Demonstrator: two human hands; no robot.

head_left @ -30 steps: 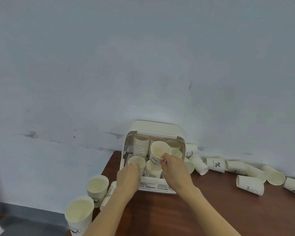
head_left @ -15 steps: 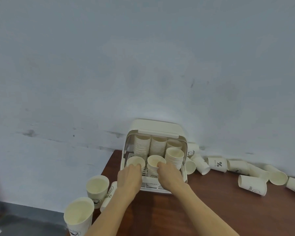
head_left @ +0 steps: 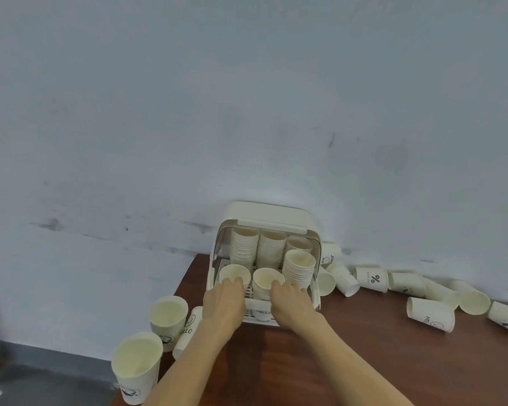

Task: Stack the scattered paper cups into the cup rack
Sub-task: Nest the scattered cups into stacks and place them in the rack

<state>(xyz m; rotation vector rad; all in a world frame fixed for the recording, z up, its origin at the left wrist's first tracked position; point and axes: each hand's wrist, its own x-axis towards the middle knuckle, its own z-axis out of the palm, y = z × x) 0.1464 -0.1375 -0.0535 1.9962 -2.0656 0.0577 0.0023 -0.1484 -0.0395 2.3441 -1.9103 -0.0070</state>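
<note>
My right hand point(head_left: 291, 300) grips the rim of the top cup of a short stack point(head_left: 267, 281) at the front middle of the cup rack point(head_left: 272, 221), fingers curled over its near edge. My left hand point(head_left: 225, 300) holds the front-left cup point(head_left: 234, 275) the same way. Taller stacks fill the rack behind and to the right. The rack sits on a brown table point(head_left: 349, 347) against a pale wall. Loose cups lie tipped along the wall on the right point(head_left: 430, 313); two stand upright at the left table edge point(head_left: 168, 313).
</note>
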